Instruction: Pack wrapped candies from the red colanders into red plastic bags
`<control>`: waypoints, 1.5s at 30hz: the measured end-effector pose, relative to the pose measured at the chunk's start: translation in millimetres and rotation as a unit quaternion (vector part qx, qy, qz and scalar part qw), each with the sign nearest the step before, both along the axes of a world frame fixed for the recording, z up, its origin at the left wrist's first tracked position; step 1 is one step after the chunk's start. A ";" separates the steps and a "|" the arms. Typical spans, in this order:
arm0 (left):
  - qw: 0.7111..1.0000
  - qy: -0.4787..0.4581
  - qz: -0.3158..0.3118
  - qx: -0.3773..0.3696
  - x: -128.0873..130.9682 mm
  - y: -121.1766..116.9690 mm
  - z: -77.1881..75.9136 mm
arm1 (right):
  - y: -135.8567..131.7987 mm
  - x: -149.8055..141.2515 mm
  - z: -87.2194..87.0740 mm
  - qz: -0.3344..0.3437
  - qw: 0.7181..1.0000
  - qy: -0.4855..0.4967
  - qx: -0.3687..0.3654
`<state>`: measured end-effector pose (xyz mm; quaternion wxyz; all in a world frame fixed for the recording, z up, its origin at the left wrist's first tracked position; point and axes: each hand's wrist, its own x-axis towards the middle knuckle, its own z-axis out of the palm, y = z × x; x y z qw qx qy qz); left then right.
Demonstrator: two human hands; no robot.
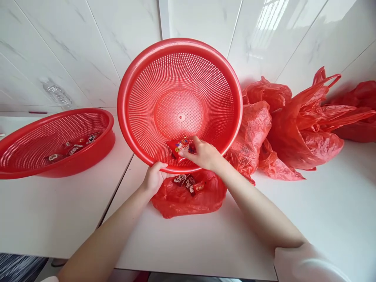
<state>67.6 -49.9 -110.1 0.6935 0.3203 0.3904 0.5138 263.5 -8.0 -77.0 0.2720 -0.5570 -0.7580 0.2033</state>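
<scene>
A large red perforated plastic basket (179, 47) is tipped toward me. My left hand (154, 179) is closed round its lower rim, thumb on the inside. Inside the basket's near wall, my right hand (205, 154) pinches a small red printed snack packet (182, 145); part of the packet lies behind the fingers. Directly below the rim sits an opened red plastic bag (188, 205) holding several small wrapped snacks (189, 183). The basket's lower rim hides the back of this bag.
Another red basket (105, 147) with several wrapped snacks (73, 149) stands at the left. Filled red plastic bags (302, 129) crowd the right side by the tiled wall (202, 23). A clear plastic bottle or wrapper (57, 93) lies at the back left. A seam (117, 186) crosses the white table (188, 243).
</scene>
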 end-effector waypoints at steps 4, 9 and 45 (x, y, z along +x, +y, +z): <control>1.000 0.018 -0.009 0.013 4.3 -5.4 -2.0 | 5.6 -8.7 -15.4 -0.012 1.000 0.003 0.016; 0.999 0.034 -0.003 0.009 -0.2 -3.5 1.2 | 17.7 -3.1 -13.0 -0.005 0.934 0.354 -0.053; 0.998 0.056 0.032 0.014 -8.8 4.4 4.4 | -10.7 6.3 20.5 0.370 0.918 0.065 -0.126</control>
